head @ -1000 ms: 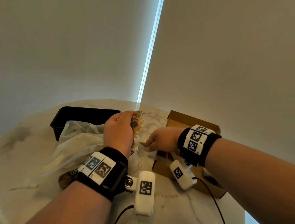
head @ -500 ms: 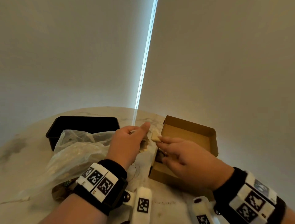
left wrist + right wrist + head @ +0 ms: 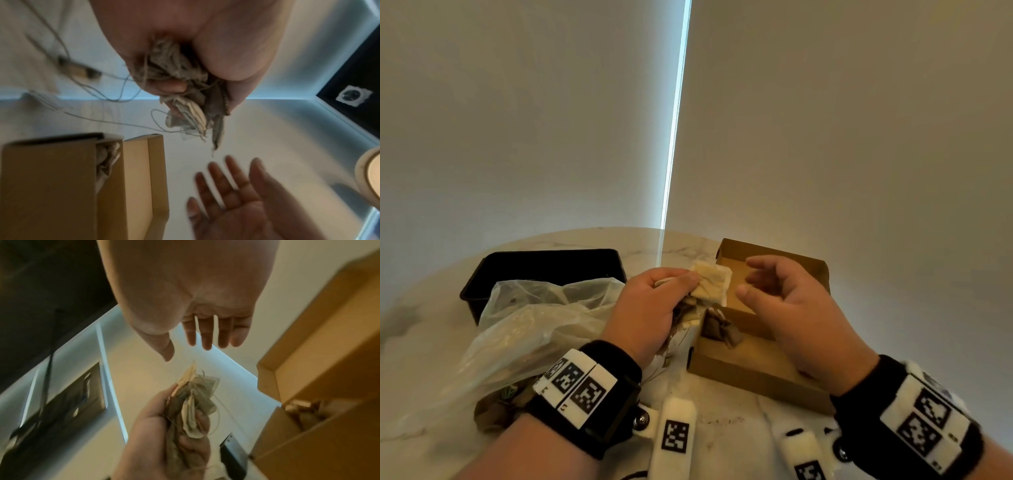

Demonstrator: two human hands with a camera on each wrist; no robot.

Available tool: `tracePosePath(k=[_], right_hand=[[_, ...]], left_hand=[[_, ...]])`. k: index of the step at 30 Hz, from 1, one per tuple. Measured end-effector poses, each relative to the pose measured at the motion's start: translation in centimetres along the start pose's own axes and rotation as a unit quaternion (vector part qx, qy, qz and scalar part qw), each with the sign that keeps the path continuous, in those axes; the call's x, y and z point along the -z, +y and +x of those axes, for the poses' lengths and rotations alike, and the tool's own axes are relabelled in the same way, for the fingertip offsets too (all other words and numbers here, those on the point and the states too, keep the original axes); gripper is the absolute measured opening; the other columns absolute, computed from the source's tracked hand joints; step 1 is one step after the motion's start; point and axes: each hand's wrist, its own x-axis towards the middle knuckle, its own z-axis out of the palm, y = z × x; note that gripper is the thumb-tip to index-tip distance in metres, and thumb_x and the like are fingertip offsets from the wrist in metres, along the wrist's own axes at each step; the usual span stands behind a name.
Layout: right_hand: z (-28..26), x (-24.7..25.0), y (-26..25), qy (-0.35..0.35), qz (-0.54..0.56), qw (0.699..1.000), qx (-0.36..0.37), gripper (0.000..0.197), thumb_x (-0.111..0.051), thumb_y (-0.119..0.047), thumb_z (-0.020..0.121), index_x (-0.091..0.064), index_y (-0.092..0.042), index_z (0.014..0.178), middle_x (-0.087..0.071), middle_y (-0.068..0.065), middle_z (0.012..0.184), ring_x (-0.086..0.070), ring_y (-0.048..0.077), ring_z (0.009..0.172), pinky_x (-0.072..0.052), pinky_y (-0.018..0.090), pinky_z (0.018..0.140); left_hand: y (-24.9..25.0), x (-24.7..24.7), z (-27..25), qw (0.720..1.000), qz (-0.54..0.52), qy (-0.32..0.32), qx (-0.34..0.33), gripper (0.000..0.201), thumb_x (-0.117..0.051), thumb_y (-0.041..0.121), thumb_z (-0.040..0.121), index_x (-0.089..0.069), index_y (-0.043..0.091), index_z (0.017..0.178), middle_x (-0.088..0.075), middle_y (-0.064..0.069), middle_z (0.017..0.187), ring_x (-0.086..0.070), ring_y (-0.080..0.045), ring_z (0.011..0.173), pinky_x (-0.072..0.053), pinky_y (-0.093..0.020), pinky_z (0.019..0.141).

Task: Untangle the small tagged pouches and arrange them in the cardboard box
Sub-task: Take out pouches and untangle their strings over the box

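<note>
Few pouches [image 3: 722, 330] in cardboard box [image 3: 753, 371] corner

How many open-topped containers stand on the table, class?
2. A black tray sits at the far left, behind the plastic bag; a cardboard box sits right, under the right hand. Others may be hidden.

no legible txt, labels or nos.

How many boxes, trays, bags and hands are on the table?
Cardboard box: 1
Black tray: 1
Clear plastic bag: 1
Hands: 2, left hand gripping a bunch of pouches, right hand open
Total: 5
</note>
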Motion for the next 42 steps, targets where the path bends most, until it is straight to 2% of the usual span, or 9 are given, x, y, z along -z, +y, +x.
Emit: tracePosePath(k=[4,8,12,17,23,28,32,38,42], right_hand=[[0.9,-1.0,0.1,-0.031,0.189,0.977,-0.090,0.012,-0.064,-0.031,0.094,-0.072,-0.026,0.101,-0.076,0.003,0.098,-0.070,0.024,0.093,-0.057,0.038,0.081],[1.3,-1.8,0.1,-0.018,0.220,0.971,-0.087,0.014,-0.065,-0.028,0.094,-0.073,-0.017,0.090,-0.069,0.024,0.098,-0.058,0.029,0.077,-0.048,0.041,0.069],[1.6,-1.8,0.5,-0.007,0.233,0.969,-0.077,0.012,-0.067,-0.025,0.093,-0.074,-0.017,0.086,-0.069,0.019,0.088,-0.056,0.027,0.072,-0.047,0.041,0.067],[1.5,-0.9,1.2,0.005,0.204,0.977,-0.070,0.008,-0.067,-0.023,0.094,-0.074,-0.019,0.093,-0.075,0.010,0.091,-0.065,0.025,0.075,-0.055,0.036,0.069],[1.8,4.0,3.5,0.063,0.038,0.994,-0.085,0.003,-0.069,-0.026,0.092,-0.070,-0.025,0.094,-0.074,0.001,0.087,-0.068,0.020,0.075,-0.059,0.032,0.068],[1.7,6.3,6.8,-0.008,-0.133,0.976,-0.171,0.004,-0.072,-0.017,0.089,-0.068,-0.017,0.091,-0.071,0.007,0.087,-0.063,0.016,0.066,-0.051,0.024,0.055],[2.0,5.7,8.2,-0.016,-0.243,0.953,-0.181,0.004,-0.069,-0.021,0.090,-0.065,-0.021,0.089,-0.068,0.002,0.091,-0.063,0.014,0.074,-0.049,0.023,0.057],[2.8,4.9,8.4,-0.069,-0.397,0.893,-0.197,0.011,-0.064,-0.021,0.092,-0.067,-0.018,0.102,-0.066,0.002,0.102,-0.062,0.017,0.096,-0.056,0.032,0.090],[3.4,4.7,8.9,-0.111,-0.471,0.854,-0.193,0.024,-0.063,-0.024,0.093,-0.066,-0.016,0.115,-0.066,0.003,0.111,-0.063,0.019,0.104,-0.054,0.034,0.096]], left_hand=[[0.1,-0.4,-0.4,0.998,-0.031,-0.044,0.012,0.018,-0.061,0.024,0.096,-0.076,0.015,0.091,-0.073,0.003,0.069,-0.064,-0.002,0.054,-0.046,-0.012,0.048],[0.4,-0.5,-0.7,0.997,-0.032,-0.075,0.007,0.018,-0.061,0.021,0.095,-0.076,0.012,0.092,-0.075,-0.001,0.074,-0.068,-0.005,0.061,-0.050,-0.013,0.053],[0.4,-0.5,-0.7,0.998,-0.016,-0.060,-0.005,0.015,-0.061,0.018,0.095,-0.073,0.009,0.093,-0.069,0.007,0.059,-0.060,0.001,0.047,-0.043,-0.010,0.044],[0.2,-0.6,-0.4,0.999,0.017,-0.041,-0.011,0.014,-0.070,0.030,0.088,-0.077,0.018,0.089,-0.076,-0.001,0.075,-0.070,-0.009,0.064,-0.053,-0.015,0.056],[-1.8,0.8,1.1,0.982,0.185,0.029,0.015,0.011,-0.077,0.038,0.082,-0.077,0.028,0.088,-0.074,0.005,0.072,-0.069,-0.009,0.068,-0.054,-0.023,0.061],[-2.7,-0.1,1.0,0.929,0.365,-0.035,0.048,0.024,-0.077,0.045,0.080,-0.067,0.032,0.097,-0.066,0.011,0.089,-0.059,-0.003,0.080,-0.040,-0.018,0.061],[-3.1,-0.3,1.3,0.904,0.414,-0.075,0.079,0.026,-0.077,0.043,0.081,-0.072,0.023,0.096,-0.069,0.006,0.089,-0.061,-0.009,0.083,-0.045,-0.025,0.072],[-3.3,-0.2,1.0,0.905,0.407,-0.099,0.072,0.017,-0.080,0.038,0.080,-0.076,0.021,0.084,-0.072,0.005,0.078,-0.066,-0.009,0.076,-0.052,-0.023,0.068],[-3.1,-0.2,0.9,0.900,0.414,-0.109,0.075,0.019,-0.083,0.041,0.075,-0.075,0.023,0.077,-0.072,0.006,0.076,-0.066,-0.008,0.073,-0.051,-0.023,0.065]])
